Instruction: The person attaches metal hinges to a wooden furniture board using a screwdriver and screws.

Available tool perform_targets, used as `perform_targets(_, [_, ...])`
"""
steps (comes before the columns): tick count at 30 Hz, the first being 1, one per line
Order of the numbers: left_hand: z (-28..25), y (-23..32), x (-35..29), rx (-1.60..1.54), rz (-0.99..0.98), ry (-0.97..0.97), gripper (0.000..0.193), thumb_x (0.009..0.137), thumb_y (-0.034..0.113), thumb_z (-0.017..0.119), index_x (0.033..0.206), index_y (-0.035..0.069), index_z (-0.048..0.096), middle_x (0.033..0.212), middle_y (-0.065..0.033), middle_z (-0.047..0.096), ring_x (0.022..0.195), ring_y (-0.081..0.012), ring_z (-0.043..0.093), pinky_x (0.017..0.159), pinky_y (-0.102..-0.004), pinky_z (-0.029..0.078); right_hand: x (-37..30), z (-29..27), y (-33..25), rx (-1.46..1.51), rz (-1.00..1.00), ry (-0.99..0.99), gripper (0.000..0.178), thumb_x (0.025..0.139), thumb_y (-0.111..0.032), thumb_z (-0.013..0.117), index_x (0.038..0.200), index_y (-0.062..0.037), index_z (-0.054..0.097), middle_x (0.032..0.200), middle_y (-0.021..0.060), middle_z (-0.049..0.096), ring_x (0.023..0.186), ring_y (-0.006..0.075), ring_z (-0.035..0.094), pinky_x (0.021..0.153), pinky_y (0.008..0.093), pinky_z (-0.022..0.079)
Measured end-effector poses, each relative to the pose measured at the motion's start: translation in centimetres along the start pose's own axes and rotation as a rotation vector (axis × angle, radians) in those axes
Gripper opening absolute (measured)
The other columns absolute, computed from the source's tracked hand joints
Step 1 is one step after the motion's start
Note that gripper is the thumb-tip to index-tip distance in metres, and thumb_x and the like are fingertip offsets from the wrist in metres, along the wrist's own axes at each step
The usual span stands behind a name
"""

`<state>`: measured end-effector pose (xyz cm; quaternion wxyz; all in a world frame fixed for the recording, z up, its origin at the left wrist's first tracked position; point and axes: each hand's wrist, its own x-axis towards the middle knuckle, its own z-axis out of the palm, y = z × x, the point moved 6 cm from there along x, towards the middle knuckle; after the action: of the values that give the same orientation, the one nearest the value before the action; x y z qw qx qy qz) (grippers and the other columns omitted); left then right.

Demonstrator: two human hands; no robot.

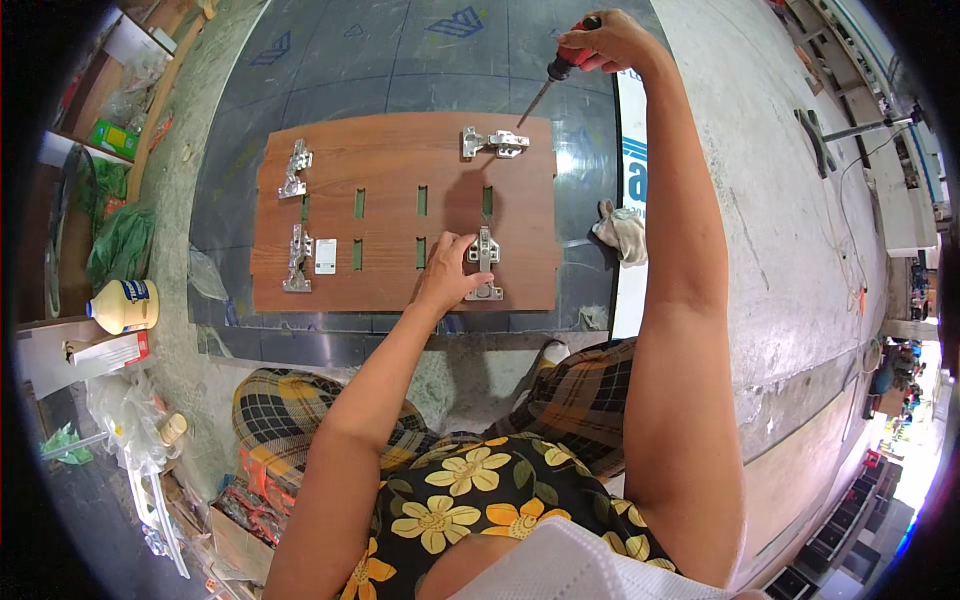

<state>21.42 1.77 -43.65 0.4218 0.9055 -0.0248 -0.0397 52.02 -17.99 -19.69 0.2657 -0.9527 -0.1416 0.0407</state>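
My right hand (pixel 622 42), raised at the far right, is closed round the red and black handle of a screwdriver (pixel 566 66). Its shaft slants down, with the tip near the cabinet hinge (pixel 497 143) at the panel's far right; I cannot tell whether they touch. My left hand (pixel 445 272) rests on the brown wood panel (pixel 390 150), thumb and fingers around the near right cabinet hinge (pixel 484 255). Along the panel's left side lie two more metal hinges, a far one (pixel 296 168) and a near one (pixel 298 260). Several slots pierce the panel.
Beneath the panel is a dark sheet (pixel 330 85) on the concrete floor (pixel 760 230). A small white rectangle (pixel 326 256) lies on the panel. A grey cloth (pixel 622 232) sits to the right. Leftward stand a yellowish jug (pixel 125 306) and green plastic bags (pixel 122 245).
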Motion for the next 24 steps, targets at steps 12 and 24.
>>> perform_targets(12, [0.1, 0.8, 0.3, -0.039, 0.065, 0.019, 0.072, 0.065, 0.026, 0.087, 0.125, 0.003, 0.056, 0.111, -0.0152, 0.054, 0.109, -0.0347, 0.054, 0.096, -0.0415, 0.044, -0.5, -0.1, -2.1, 0.051, 0.048, -0.144, 0.044, 0.077, -0.045, 0.077, 0.101, -0.0085, 0.068, 0.089, 0.0085, 0.072, 0.075, 0.0168, 0.072, 0.068, 0.0324, 0.054])
perform_targets(24, [-0.1, 1.0, 0.4, -0.081, 0.047, 0.01, 0.069, 0.063, 0.022, 0.087, 0.122, 0.003, 0.057, 0.108, -0.0147, 0.055, 0.105, -0.034, 0.055, 0.093, -0.0411, 0.045, -0.9, 0.6, -1.2, 0.141, 0.235, -0.279, 0.031, 0.084, -0.033, 0.072, 0.094, -0.0041, 0.075, 0.088, 0.0097, 0.075, 0.077, 0.0214, 0.072, 0.067, 0.033, 0.056])
